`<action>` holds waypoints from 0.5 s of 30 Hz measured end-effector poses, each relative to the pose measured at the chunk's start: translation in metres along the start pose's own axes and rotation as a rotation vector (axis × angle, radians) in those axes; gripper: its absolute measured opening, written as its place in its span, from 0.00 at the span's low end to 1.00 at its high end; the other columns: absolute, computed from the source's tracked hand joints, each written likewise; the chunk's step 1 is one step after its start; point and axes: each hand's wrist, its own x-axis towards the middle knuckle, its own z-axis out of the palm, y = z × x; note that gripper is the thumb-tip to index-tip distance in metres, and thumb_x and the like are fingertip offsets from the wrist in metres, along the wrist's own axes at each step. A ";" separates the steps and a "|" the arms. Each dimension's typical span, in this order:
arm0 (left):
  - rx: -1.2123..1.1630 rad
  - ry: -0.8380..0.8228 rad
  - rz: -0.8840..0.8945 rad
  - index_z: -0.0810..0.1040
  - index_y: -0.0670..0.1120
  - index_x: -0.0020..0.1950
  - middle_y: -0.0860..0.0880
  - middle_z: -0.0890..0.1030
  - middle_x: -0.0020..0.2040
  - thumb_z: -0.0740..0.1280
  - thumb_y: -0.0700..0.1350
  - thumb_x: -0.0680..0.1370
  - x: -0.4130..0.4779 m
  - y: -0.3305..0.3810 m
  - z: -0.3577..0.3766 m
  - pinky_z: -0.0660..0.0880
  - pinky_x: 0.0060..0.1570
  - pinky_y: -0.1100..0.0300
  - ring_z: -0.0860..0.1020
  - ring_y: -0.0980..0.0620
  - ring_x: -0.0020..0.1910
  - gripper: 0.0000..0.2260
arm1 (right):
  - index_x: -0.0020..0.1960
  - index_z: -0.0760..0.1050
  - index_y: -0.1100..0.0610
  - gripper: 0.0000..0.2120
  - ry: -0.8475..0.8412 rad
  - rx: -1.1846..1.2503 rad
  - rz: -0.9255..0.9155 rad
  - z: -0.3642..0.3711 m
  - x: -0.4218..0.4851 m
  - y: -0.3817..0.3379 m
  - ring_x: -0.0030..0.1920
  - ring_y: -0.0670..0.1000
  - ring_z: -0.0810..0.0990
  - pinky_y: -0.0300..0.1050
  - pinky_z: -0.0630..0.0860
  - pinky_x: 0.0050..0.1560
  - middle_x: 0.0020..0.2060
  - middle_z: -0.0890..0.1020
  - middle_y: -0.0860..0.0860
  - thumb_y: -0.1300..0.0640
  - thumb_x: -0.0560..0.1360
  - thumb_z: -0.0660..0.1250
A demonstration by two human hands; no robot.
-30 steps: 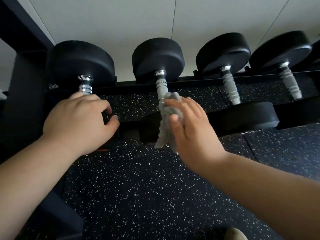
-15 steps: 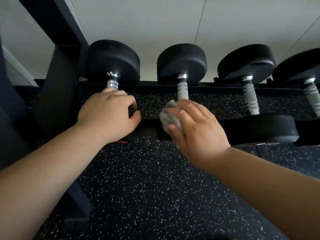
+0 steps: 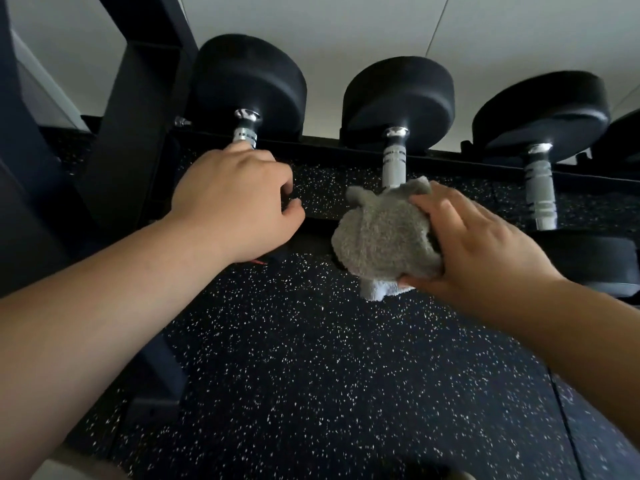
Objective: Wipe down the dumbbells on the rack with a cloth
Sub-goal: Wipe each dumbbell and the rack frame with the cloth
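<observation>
Right hand is gripping the bunched grey cloth, fingers curled over its top and thumb beneath. The cloth is covering the near end of the second dumbbell. Just left of that dumbbell, the left hand is curling round the first dumbbell's handle. Judgement: wrapping the cloth fully round the knurled handle, then twisting while sliding toward the far head, is likely cleaning better than dabbing.

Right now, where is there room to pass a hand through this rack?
Widest: between the middle handle and the right handle. Narrower: between the left hand on the left dumbbell and the cloth. Crowded beside the rack post.
</observation>
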 end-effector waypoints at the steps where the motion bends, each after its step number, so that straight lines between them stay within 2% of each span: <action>1: 0.004 -0.003 -0.001 0.84 0.55 0.50 0.55 0.83 0.51 0.58 0.62 0.75 0.000 0.000 0.000 0.72 0.47 0.53 0.78 0.47 0.56 0.19 | 0.71 0.69 0.61 0.45 0.026 -0.006 -0.002 0.003 0.003 -0.006 0.64 0.62 0.78 0.60 0.79 0.58 0.68 0.74 0.59 0.34 0.65 0.77; 4: 0.032 -0.027 -0.004 0.85 0.55 0.52 0.54 0.83 0.52 0.60 0.62 0.76 0.001 0.001 -0.001 0.68 0.46 0.54 0.77 0.47 0.57 0.18 | 0.71 0.71 0.60 0.44 0.091 -0.031 -0.031 0.008 0.015 -0.028 0.62 0.61 0.76 0.60 0.77 0.61 0.64 0.75 0.58 0.39 0.64 0.80; 6: 0.051 -0.044 -0.018 0.85 0.55 0.53 0.54 0.83 0.52 0.59 0.63 0.75 0.002 0.001 -0.002 0.71 0.47 0.53 0.77 0.47 0.58 0.20 | 0.73 0.71 0.56 0.41 0.097 -0.086 -0.090 0.008 0.023 -0.041 0.63 0.60 0.75 0.59 0.74 0.64 0.64 0.75 0.56 0.41 0.66 0.78; 8: 0.055 -0.063 -0.030 0.84 0.55 0.52 0.54 0.83 0.52 0.57 0.64 0.74 0.003 0.003 -0.004 0.74 0.49 0.52 0.78 0.47 0.57 0.21 | 0.73 0.72 0.54 0.37 0.084 -0.143 -0.147 0.011 0.032 -0.052 0.62 0.59 0.76 0.58 0.74 0.62 0.63 0.76 0.55 0.43 0.68 0.75; 11: 0.048 -0.067 -0.033 0.84 0.55 0.50 0.55 0.83 0.50 0.57 0.64 0.73 0.003 0.004 -0.004 0.74 0.48 0.53 0.78 0.48 0.56 0.21 | 0.70 0.74 0.52 0.34 0.028 -0.182 -0.171 0.012 0.040 -0.056 0.55 0.57 0.77 0.55 0.76 0.56 0.58 0.78 0.51 0.40 0.68 0.75; 15: 0.037 -0.048 -0.037 0.85 0.54 0.48 0.55 0.83 0.47 0.57 0.63 0.73 0.002 0.002 -0.004 0.72 0.46 0.54 0.78 0.48 0.54 0.21 | 0.68 0.76 0.51 0.30 0.001 0.009 -0.191 0.002 0.037 -0.034 0.53 0.54 0.79 0.53 0.80 0.56 0.57 0.79 0.49 0.38 0.71 0.74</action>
